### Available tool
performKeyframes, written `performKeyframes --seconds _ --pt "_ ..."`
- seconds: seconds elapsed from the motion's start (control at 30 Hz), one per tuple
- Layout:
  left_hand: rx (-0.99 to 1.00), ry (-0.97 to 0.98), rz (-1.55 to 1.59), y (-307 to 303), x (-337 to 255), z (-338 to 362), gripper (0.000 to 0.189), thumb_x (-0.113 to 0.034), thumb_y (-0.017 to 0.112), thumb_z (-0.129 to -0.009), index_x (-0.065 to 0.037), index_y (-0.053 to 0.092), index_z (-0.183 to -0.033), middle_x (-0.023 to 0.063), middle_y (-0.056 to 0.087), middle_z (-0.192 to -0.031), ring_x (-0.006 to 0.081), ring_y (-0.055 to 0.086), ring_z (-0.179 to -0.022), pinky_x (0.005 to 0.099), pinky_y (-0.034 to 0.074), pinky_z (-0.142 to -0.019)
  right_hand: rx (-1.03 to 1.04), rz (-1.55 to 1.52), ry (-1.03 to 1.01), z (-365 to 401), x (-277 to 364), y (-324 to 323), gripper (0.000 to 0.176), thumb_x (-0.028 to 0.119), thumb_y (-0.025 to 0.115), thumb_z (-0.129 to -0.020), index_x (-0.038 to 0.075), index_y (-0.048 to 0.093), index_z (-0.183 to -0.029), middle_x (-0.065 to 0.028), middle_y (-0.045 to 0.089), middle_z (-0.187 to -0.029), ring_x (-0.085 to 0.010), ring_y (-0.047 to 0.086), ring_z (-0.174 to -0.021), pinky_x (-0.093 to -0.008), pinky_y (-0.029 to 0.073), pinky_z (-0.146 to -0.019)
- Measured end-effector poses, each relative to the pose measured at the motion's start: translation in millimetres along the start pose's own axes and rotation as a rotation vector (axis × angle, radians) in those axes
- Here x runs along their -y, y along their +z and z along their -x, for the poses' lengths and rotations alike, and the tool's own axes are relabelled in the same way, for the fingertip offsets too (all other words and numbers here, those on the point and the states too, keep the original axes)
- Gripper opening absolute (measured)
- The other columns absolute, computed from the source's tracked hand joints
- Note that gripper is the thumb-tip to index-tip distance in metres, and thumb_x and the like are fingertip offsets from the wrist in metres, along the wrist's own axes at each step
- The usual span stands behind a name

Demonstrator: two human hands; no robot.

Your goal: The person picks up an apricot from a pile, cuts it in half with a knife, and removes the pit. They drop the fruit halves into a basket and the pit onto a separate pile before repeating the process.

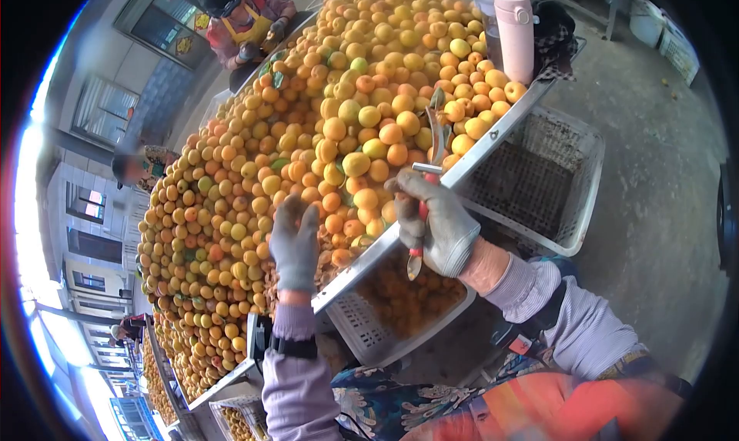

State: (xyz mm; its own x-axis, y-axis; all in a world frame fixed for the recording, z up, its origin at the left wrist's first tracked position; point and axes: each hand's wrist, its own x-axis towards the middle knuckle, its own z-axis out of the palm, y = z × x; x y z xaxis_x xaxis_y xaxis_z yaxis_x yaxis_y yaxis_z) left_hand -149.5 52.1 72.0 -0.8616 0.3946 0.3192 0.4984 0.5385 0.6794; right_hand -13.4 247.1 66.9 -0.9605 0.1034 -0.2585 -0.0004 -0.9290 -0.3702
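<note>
My left hand [295, 245], in a grey work glove, reaches over the near edge of a large heap of apricots [308, 133]. Its thumb and fingers are apart, and no fruit shows between them. Beside it, small brown pieces [327, 270] lie along the table's metal rim [358, 270]. My right hand [443, 225], gloved too, is closed around a red-handled tool [416, 252] just outside the rim. A flat metal bar sticks out above the fist and a small spoon-like metal end below it. Fingers cover most of the handle.
Below the rim stands a white crate [369, 337] of orange fruit pieces; another crate [573, 187] is to the right. A curved metal tool [437, 129] lies on the apricots. A pink flask [514, 37] stands at the corner. Across the heap sits a person in a yellow apron [250, 27].
</note>
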Motion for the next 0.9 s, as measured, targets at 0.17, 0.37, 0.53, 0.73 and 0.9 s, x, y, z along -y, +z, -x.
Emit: performKeyframes --seconds 0.17,0.37,0.53,0.73,0.9 --pt "-0.085 -0.140 -0.305 54.3 15.5 -75.0 0.059 -0.033 0.066 -0.083 -0.006 0.048 -0.133 0.0207 0.060 -0.122 0.0311 0.059 -0.112 0.0362 0.045 -0.095 0.011 -0.041 0.034 2.9 3.8 -1.3 0.019 0.026 0.052 -0.095 0.008 0.051 -0.102 0.0057 0.046 -0.068 -0.0039 0.034 -0.047 -0.0194 0.028 -0.041" --pt "-0.011 -0.377 -0.294 78.8 -6.4 -100.8 0.057 -0.024 0.068 -0.084 -0.005 0.048 -0.133 0.0206 0.060 -0.122 0.0303 0.059 -0.112 0.0349 0.046 -0.093 0.021 -0.072 0.108 3.1 16.7 -7.2 0.022 0.028 0.053 -0.096 0.007 0.051 -0.104 0.0060 0.046 -0.070 -0.0042 0.033 -0.047 -0.0197 0.029 -0.043" --pt "-0.109 -0.252 0.367 73.4 22.6 -101.5 0.041 -0.005 0.062 -0.088 -0.002 0.052 -0.127 0.0099 0.062 -0.113 0.0168 0.061 -0.101 0.0249 0.048 -0.084 0.030 -0.047 0.190 1.6 13.9 -9.0 0.023 0.029 0.054 -0.095 0.007 0.052 -0.102 0.0050 0.047 -0.072 -0.0043 0.035 -0.047 -0.0198 0.031 -0.041" --pt "0.092 -0.137 0.892 22.9 -3.5 -13.5 0.049 0.001 0.047 -0.090 -0.004 0.037 -0.138 0.0125 0.051 -0.122 0.0226 0.060 -0.103 0.0330 0.055 -0.087 0.020 0.415 0.171 5.2 1.1 0.7 0.017 0.026 0.065 -0.089 0.011 0.057 -0.091 0.0030 0.050 -0.063 -0.0036 0.040 -0.043 -0.0189 0.030 -0.037" --pt "0.041 -0.317 1.352 -5.9 -54.6 89.5 0.054 -0.006 0.054 -0.091 -0.004 0.034 -0.141 0.0118 0.053 -0.120 0.0247 0.058 -0.108 0.0388 0.048 -0.098 0.136 0.758 0.168 15.3 -27.7 5.9 0.014 0.026 0.063 -0.090 0.012 0.060 -0.089 0.0056 0.051 -0.064 -0.0011 0.042 -0.047 -0.0176 0.032 -0.040"
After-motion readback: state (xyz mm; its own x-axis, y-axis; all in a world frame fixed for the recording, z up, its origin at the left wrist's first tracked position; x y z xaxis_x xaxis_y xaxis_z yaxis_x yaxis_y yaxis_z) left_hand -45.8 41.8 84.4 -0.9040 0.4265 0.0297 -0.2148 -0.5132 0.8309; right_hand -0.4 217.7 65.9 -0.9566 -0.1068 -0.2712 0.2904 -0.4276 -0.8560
